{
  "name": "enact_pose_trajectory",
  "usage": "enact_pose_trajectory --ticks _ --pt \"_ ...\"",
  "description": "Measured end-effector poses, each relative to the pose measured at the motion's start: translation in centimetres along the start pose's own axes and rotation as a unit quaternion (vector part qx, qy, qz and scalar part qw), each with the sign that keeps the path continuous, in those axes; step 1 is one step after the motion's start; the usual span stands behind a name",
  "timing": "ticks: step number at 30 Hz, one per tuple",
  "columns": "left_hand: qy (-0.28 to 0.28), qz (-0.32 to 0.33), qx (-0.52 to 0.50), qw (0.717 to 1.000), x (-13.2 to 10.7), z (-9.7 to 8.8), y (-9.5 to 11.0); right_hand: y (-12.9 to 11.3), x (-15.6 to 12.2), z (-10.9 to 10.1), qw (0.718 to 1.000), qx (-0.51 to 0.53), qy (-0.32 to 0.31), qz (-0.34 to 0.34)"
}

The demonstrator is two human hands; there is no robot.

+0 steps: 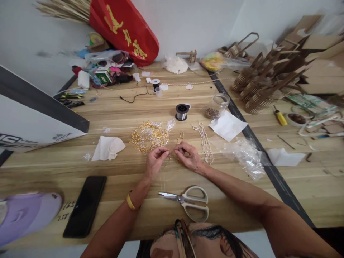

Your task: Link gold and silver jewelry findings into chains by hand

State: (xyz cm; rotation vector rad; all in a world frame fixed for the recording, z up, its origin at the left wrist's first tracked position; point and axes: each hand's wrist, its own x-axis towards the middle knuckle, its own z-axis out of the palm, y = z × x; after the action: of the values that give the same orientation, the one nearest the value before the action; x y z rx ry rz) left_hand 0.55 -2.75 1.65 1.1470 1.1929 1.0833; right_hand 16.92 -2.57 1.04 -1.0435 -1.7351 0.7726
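My left hand is pinched closed on a thin gold chain, a strand of which hangs below the fingers. Close beside it, my right hand is also pinched, with gold chain showing above and below its fingers. Whatever fine piece lies between the fingertips is too small to make out. Just beyond my left hand spreads a pile of gold and silver beads and chain. To the right of my right hand lie silvery beaded strands. White-handled scissors rest nearer my body, blades pointing left.
A wire spool and a glass jar of beads stand farther back. A phone lies at front left, with white paper beyond it. Clear plastic bags sit on the right, and small wooden baskets crowd the back right.
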Motion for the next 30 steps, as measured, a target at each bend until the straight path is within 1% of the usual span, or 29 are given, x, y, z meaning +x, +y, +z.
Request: enact_pose_trajectory --ticks 4,8,12,19,25,30 --pt "-0.02 0.015 0.043 0.999 -0.07 0.19 -0.38 0.25 -0.16 0.0 1.0 -0.004 -0.018 0.001" --pt "-0.04 0.03 0.072 0.996 -0.24 0.28 -0.29 0.45 -0.19 0.03 0.999 -0.006 -0.035 0.003" --pt "-0.039 0.029 0.073 0.996 -0.32 0.26 -0.14 0.62 -0.22 0.19 0.999 -0.003 -0.045 -0.002" --pt "-0.025 0.004 0.037 0.999 -0.13 0.14 -0.35 0.57 -0.25 0.21 0.999 -0.012 -0.043 -0.006" --pt "-0.03 0.03 0.074 0.996 -0.05 0.03 -0.62 0.6 -0.36 0.26 0.999 0.002 -0.021 -0.026" --pt "-0.026 0.035 0.087 0.995 -0.14 0.09 -0.74 0.45 -0.27 0.3 0.999 0.011 -0.006 -0.039"
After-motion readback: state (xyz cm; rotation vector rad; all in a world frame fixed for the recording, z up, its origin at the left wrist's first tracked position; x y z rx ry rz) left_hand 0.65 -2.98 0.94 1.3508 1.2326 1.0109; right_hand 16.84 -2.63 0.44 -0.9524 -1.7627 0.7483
